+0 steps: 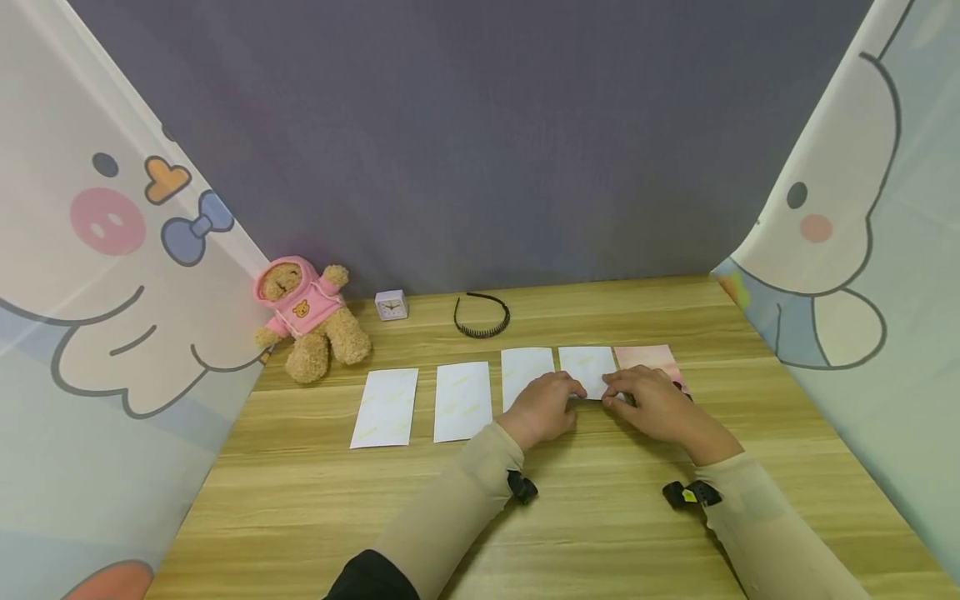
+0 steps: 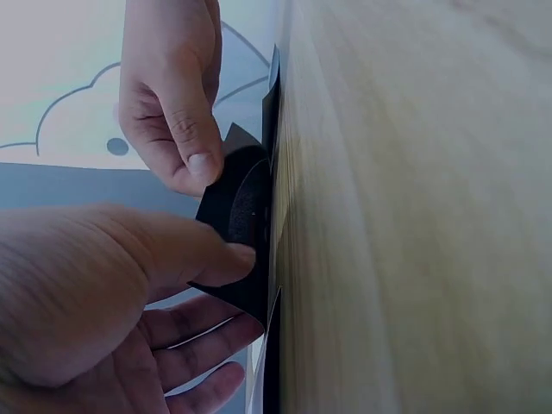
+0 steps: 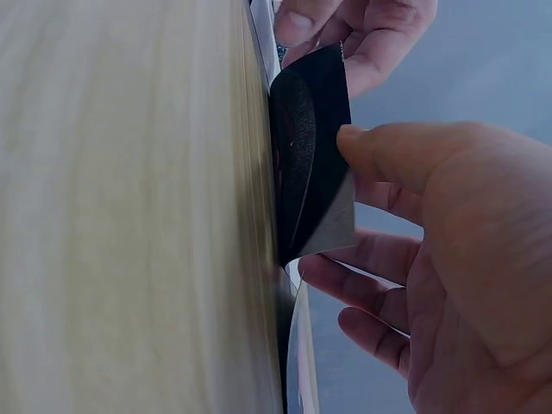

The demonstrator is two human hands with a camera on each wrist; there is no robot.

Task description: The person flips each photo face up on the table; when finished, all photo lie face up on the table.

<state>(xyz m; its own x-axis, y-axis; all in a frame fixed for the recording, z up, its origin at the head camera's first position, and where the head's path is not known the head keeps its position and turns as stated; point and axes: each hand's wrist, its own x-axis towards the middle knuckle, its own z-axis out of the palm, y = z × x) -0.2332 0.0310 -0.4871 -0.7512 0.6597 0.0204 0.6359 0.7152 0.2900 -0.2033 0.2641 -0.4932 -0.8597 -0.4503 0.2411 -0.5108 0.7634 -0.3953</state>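
Note:
My left hand (image 1: pixel 542 408) and right hand (image 1: pixel 660 404) hold the near corners of a white card (image 1: pixel 587 367) with faint yellow marks. Its near edge is lifted and bent up from the table, so the wrist views show a dark underside (image 2: pixel 240 194). On that face lies the left thumb, the other fingers behind the card. In the right wrist view, my right thumb (image 3: pixel 366 142) pinches the card's edge. A pink card (image 1: pixel 648 358) lies partly behind the right hand. Another white card (image 1: pixel 525 367) is partly covered by the left hand.
Two more white cards, one at the left (image 1: pixel 384 408) and one beside it (image 1: pixel 462 402), continue the row on the wooden table (image 1: pixel 300 517). Behind them are a teddy bear (image 1: pixel 307 312) in a pink hoodie, a small clock (image 1: pixel 392 305) and a black headband (image 1: pixel 483 332).

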